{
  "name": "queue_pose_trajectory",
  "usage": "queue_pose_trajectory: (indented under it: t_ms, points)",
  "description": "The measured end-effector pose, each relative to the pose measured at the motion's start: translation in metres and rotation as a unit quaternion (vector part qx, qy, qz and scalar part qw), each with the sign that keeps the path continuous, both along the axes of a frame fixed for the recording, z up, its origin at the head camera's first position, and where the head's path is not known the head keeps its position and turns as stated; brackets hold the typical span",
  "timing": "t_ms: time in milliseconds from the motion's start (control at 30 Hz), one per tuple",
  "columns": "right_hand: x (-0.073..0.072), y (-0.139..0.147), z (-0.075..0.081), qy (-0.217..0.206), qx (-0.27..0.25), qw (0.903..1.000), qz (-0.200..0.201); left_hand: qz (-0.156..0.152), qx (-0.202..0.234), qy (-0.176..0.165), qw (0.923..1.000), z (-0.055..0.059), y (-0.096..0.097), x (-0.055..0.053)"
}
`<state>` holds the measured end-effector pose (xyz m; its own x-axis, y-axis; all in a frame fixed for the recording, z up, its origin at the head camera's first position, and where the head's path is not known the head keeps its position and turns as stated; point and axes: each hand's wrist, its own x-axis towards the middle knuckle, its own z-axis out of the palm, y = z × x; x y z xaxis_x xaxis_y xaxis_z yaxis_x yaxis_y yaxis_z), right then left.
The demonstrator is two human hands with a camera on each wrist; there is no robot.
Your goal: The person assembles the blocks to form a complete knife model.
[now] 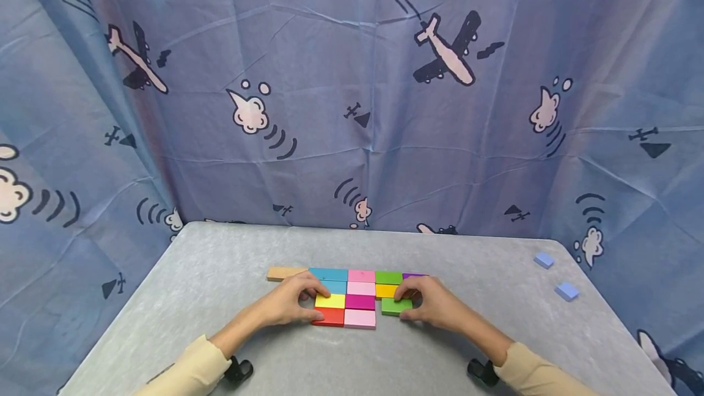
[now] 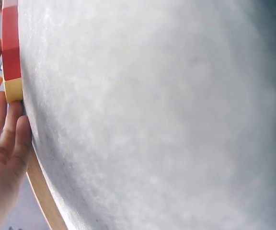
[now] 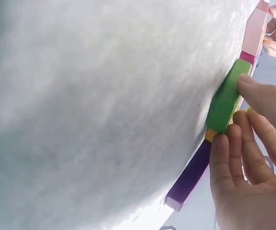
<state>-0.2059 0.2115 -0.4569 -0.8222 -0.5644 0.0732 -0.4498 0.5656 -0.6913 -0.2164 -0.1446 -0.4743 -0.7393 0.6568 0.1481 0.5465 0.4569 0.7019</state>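
Observation:
Coloured wooden blocks lie side by side in rows on the table. My left hand (image 1: 287, 302) grips the left end of the front rows, thumb at the red block (image 1: 329, 318) and fingertips by the yellow block (image 1: 332, 301). My right hand (image 1: 436, 305) pinches a green block (image 1: 392, 307) between thumb and fingers. A narrow gap separates this block from the magenta block (image 1: 360, 302). Behind it sits an orange-yellow block (image 1: 385, 291). In the right wrist view, the thumb presses the green block (image 3: 226, 98) from the front, with fingertips at its outer end.
Blue blocks (image 1: 328, 274), pink blocks (image 1: 360, 288) and another green block (image 1: 388, 277) fill the back rows. A plain wood block (image 1: 278, 274) extends left and a purple block (image 1: 414, 275) right. Two light-blue blocks (image 1: 566, 291) lie near the table's right edge. A printed curtain (image 1: 330, 109) hangs behind.

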Motion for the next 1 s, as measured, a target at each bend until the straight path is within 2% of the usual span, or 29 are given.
queue_pose_trajectory:
  t_ms: [233, 400, 600, 767, 1000]
  points:
    - [0.003, 0.014, -0.001, -0.015, -0.017, 0.9995, -0.023, 0.004, -0.001, -0.007, 1.0000, 0.000, 0.000, 0.000]
    - [0.004, 0.022, -0.003, -0.045, -0.038, 0.9978, -0.032, 0.001, -0.001, 0.001, 1.0000, -0.001, -0.001, -0.001]
    - [0.004, 0.020, -0.004, -0.060, -0.043, 0.9969, -0.027, 0.001, -0.002, -0.006, 1.0000, -0.001, -0.001, -0.001]
    - [0.005, 0.015, -0.003, -0.070, -0.046, 0.9958, -0.039, 0.004, -0.004, -0.009, 0.9999, -0.002, 0.000, -0.002]
    - [0.004, 0.013, -0.005, -0.074, -0.052, 0.9950, -0.043, 0.004, 0.000, 0.000, 1.0000, -0.004, -0.001, -0.003]
